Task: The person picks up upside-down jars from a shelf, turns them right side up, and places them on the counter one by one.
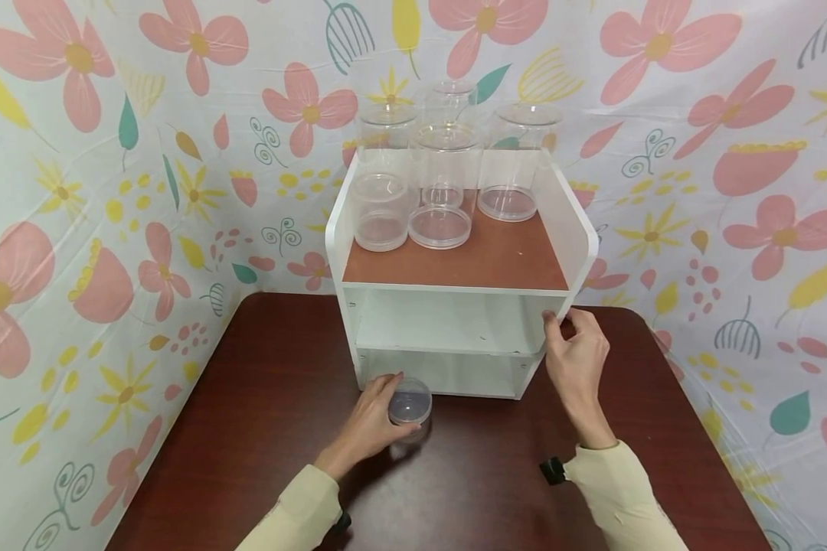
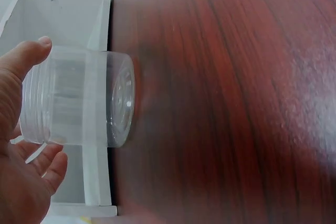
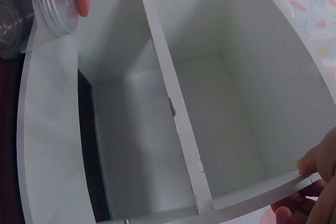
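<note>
Clear jar [image 1: 410,403] in L hand [image 1: 368,423] fingers [image 2: 50,169]

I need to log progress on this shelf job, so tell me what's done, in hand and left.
Done: several clear jars stand on the white shelf unit's brown top.
In hand: the left hand grips a small clear jar on the table by the lowest opening; the right hand steadies the unit's right side.
Left: both white compartments look empty.
</note>
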Demonstrator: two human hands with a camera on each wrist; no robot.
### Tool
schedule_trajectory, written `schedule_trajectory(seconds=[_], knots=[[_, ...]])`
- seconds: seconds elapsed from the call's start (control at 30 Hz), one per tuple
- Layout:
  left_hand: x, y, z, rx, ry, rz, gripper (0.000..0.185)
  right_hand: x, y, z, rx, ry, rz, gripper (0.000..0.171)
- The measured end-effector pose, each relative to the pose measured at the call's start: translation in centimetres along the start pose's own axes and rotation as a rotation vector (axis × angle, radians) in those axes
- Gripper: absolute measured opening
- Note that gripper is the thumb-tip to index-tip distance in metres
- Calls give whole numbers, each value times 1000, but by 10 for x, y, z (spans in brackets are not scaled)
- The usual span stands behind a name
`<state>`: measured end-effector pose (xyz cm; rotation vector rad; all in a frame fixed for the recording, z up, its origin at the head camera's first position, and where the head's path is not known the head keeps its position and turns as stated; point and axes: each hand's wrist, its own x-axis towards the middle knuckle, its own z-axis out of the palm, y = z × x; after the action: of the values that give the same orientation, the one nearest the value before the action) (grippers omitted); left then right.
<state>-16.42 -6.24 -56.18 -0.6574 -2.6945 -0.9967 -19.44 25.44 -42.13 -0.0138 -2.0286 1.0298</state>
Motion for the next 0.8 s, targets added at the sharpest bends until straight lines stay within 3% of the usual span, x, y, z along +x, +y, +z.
schedule_trajectory(seconds=[0.33, 0.57, 0.8], knots=[[1, 5, 6, -20, -5, -7, 99, 0, 0, 0, 0, 0, 10, 14], [-2, 6, 8, -48, -19, -90, 109, -1, 1, 0, -1, -1, 19, 14], [-3, 17, -7, -74, 57, -116, 90, 0, 1, 0, 3, -1, 8, 15]])
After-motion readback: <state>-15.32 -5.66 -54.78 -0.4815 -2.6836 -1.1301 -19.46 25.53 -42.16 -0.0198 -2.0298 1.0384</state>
